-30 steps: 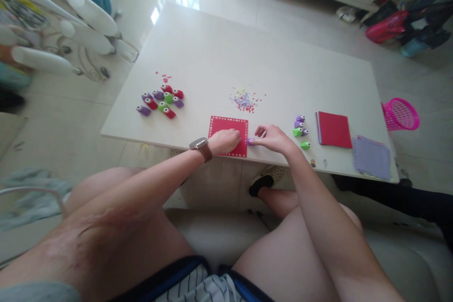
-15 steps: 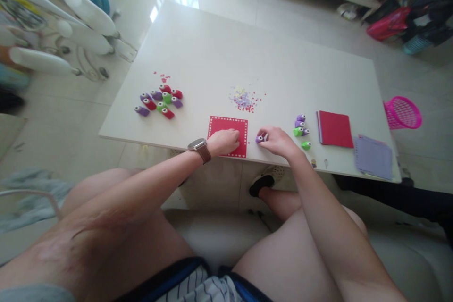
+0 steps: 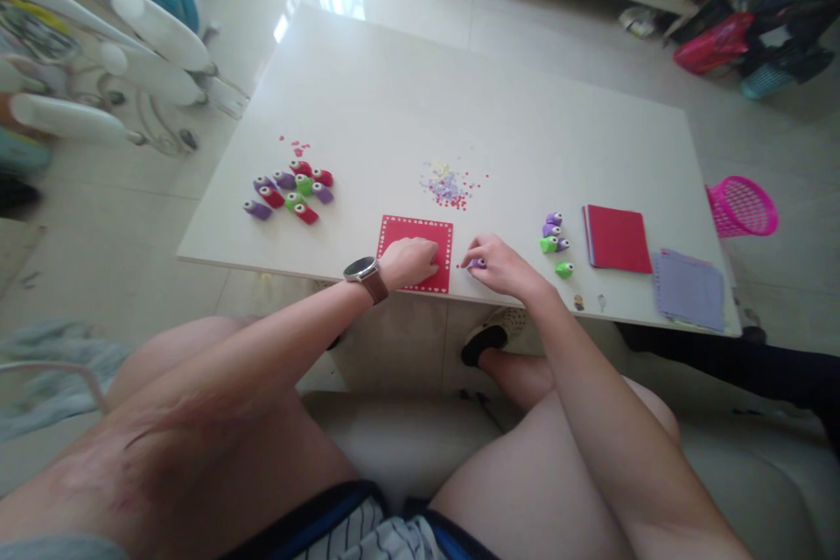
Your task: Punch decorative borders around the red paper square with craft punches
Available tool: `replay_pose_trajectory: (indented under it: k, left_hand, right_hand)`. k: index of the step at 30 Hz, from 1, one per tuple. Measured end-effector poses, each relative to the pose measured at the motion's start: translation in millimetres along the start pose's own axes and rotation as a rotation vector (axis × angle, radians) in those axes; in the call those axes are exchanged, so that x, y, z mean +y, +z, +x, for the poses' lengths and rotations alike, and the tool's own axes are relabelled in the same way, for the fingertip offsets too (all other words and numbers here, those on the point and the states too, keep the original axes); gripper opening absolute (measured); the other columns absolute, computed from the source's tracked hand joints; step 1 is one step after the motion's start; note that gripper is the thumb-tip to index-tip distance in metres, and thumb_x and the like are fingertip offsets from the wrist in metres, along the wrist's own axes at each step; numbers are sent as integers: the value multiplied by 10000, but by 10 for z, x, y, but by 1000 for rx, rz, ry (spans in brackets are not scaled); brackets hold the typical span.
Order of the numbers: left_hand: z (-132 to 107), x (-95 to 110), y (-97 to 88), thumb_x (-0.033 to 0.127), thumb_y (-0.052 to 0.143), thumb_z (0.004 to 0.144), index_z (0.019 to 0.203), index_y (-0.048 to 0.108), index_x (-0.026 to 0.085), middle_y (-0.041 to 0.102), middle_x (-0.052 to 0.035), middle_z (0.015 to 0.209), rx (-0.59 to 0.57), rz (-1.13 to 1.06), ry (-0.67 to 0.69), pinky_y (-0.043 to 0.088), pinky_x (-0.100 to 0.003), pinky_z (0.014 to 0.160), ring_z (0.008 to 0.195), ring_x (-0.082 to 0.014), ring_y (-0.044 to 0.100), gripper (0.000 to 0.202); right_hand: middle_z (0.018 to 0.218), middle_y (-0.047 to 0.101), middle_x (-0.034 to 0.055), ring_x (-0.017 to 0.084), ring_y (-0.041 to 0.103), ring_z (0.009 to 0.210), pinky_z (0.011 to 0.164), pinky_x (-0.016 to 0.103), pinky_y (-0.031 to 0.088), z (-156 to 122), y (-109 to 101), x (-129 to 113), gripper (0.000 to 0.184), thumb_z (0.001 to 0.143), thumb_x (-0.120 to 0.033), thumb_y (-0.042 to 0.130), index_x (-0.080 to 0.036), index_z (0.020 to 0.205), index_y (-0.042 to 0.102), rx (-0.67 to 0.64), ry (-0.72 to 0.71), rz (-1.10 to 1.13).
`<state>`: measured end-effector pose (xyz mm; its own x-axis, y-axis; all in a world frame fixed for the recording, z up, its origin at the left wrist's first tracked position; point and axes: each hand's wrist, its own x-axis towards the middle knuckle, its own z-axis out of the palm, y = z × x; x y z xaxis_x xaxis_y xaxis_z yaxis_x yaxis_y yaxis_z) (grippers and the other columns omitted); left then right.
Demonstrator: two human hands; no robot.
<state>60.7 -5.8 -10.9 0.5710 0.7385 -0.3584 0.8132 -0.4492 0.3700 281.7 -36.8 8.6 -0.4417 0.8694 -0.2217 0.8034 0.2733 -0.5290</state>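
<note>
A red paper sheet (image 3: 420, 238) with a border of small punched holes lies at the near edge of the white table (image 3: 459, 96). My left hand (image 3: 408, 262), a watch on its wrist, rests on the sheet's lower part with fingers curled down. My right hand (image 3: 500, 264) sits just right of the sheet, its fingers pinched on a small purple punch (image 3: 479, 262). Tiny red bits lie on the table between the sheet and that punch.
Several red, green and purple punches (image 3: 292, 188) cluster at the left. A few more punches (image 3: 555, 238) stand right of my hand. A stack of red sheets (image 3: 617, 238) and purple sheets (image 3: 689, 290) lie further right. Paper confetti (image 3: 448, 184) lies behind the sheet. A pink basket (image 3: 741, 206) is off the right edge.
My right hand drew the purple punch away from the sheet's right edge, then brought it back closer. My left hand stayed on the sheet.
</note>
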Motion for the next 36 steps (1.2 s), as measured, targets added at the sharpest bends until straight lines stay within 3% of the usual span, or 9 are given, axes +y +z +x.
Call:
replay_pose_trajectory:
  k: [9,11,15,24,31,36]
  left_hand:
    - [-20,17,-23,305,535,912,960,721,198,777,-112,1041,8,-2,6,506,-327,724,920,-270,728,220]
    - [-23,20,-23,308,534,917,963,716,194,776,-111,1050,7,7,9,501,-321,721,931,-268,729,219]
    - [-24,16,-15,326,545,923,975,709,185,773,-111,1057,4,20,11,489,-312,725,957,-267,728,222]
    - [-3,6,5,307,551,916,964,706,189,775,-110,1048,5,7,7,484,-311,724,943,-266,728,200]
    - [-15,8,30,283,537,927,963,700,176,760,-120,1043,20,20,36,504,-327,760,943,-267,723,198]
    - [-36,2,83,263,535,940,982,684,174,748,-120,1071,38,23,67,517,-329,802,962,-255,720,179]
  right_hand:
    - [1089,680,102,272,605,1103,1048,386,483,26,81,39,317,829,-67,613,-222,996,833,-48,62,-46]
    - [1184,669,111,292,591,1138,1053,420,489,24,80,35,386,842,-99,602,-223,1151,798,-19,105,-104]
    - [1361,606,170,368,544,1218,1029,521,499,13,57,19,594,879,-193,586,-179,1472,593,74,215,-256]
    - [1176,685,126,295,609,1124,1036,450,492,109,163,228,311,923,-368,632,-180,1159,707,136,160,-75]
    - [1063,687,121,272,624,1090,1066,438,475,576,274,468,182,931,-296,577,-175,956,712,370,224,112]
    - [1188,704,122,257,623,1193,1136,431,446,834,298,644,200,902,-275,563,-182,1026,691,609,277,366]
